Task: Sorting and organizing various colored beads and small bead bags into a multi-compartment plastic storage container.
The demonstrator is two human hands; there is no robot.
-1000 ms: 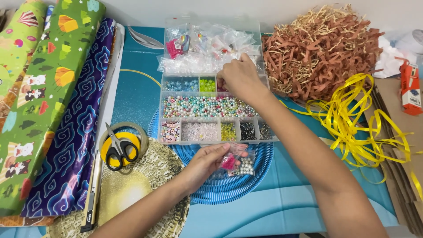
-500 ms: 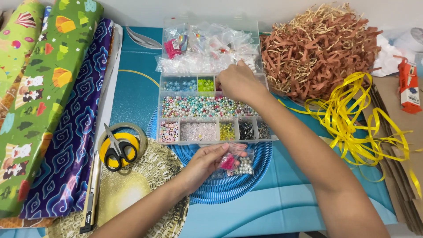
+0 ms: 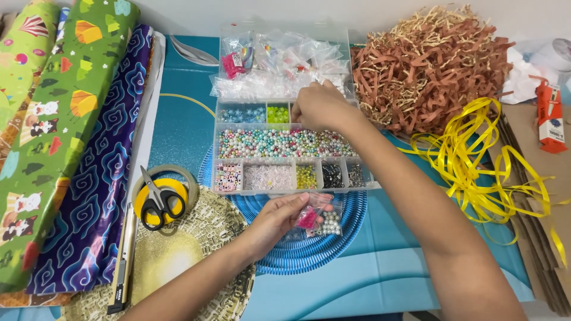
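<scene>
At lower centre, the left hand (image 3: 279, 221) pinches a small clear bead bag (image 3: 321, 217); the right hand (image 3: 321, 107), fingers curled closed, reaches into the bead organiser box (image 3: 285, 177) at upper centre.

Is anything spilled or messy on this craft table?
No beads look spilled; they sit sorted in the bead box. The yellow ribbon lies in loose tangled loops on the right, trailing over the cardboard. The left hand holds a small bag of beads; the right hand reaches into the box.
</scene>
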